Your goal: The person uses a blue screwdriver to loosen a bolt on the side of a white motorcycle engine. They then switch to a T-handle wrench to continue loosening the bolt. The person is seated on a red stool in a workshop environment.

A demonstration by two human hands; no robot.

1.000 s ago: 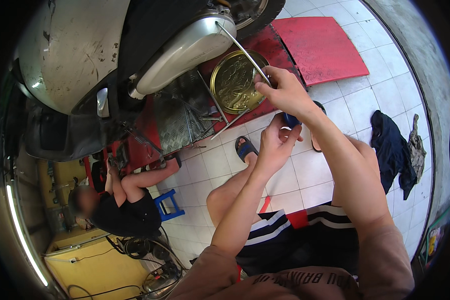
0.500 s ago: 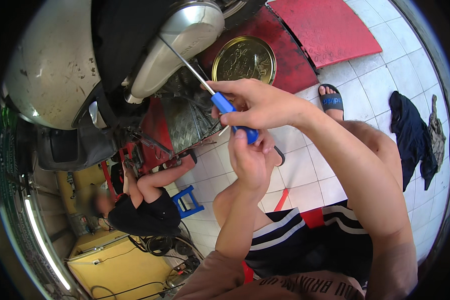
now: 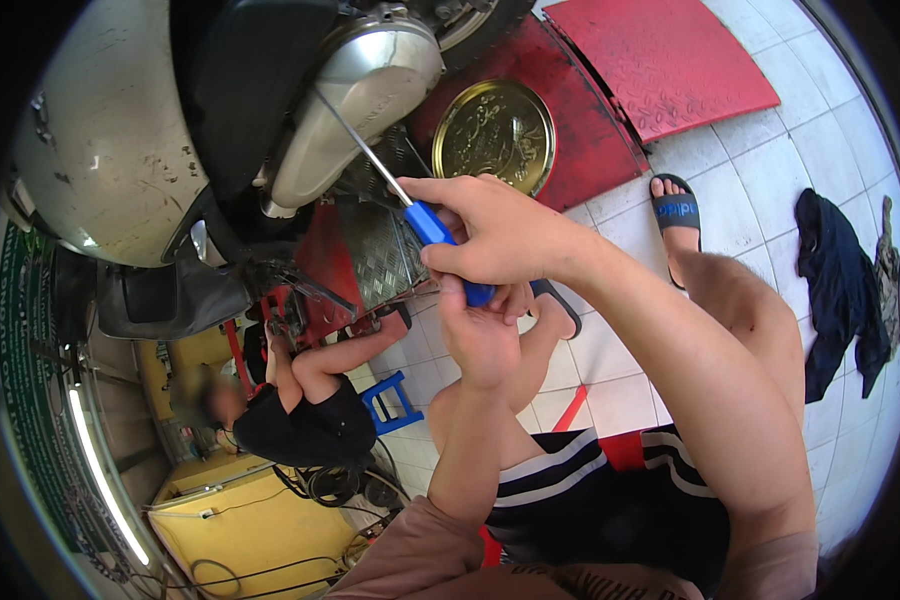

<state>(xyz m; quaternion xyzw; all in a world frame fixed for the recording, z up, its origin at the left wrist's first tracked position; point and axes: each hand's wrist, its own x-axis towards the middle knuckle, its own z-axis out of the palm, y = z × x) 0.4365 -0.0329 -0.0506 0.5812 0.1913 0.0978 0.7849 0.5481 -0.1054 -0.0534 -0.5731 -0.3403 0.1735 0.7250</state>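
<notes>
A screwdriver (image 3: pixel 429 226) with a blue handle and long metal shaft slants up and left. Its tip reaches the edge between the scooter's black body panel (image 3: pixel 238 85) and the silver engine-side cover (image 3: pixel 355 105); whether it sits in a screw is too small to tell. My right hand (image 3: pixel 500 230) is closed around the handle, thumb along its near side. Just below, my left hand (image 3: pixel 482 335) pinches the handle's butt end, thumb against it and the other fingers curled, partly hidden.
The scooter stands on a red lift platform (image 3: pixel 595 150), where a round gold tray (image 3: pixel 493 138) lies. At left, another person (image 3: pixel 305 420) sits low near a blue stool (image 3: pixel 392 403) and a yellow cabinet (image 3: pixel 245 530). Dark cloth (image 3: pixel 835 290) lies on the tiled floor.
My view has shifted slightly. Both hands and the screwdriver handle sit a little lower and farther left in the picture, with the tip still at the cover's edge.
</notes>
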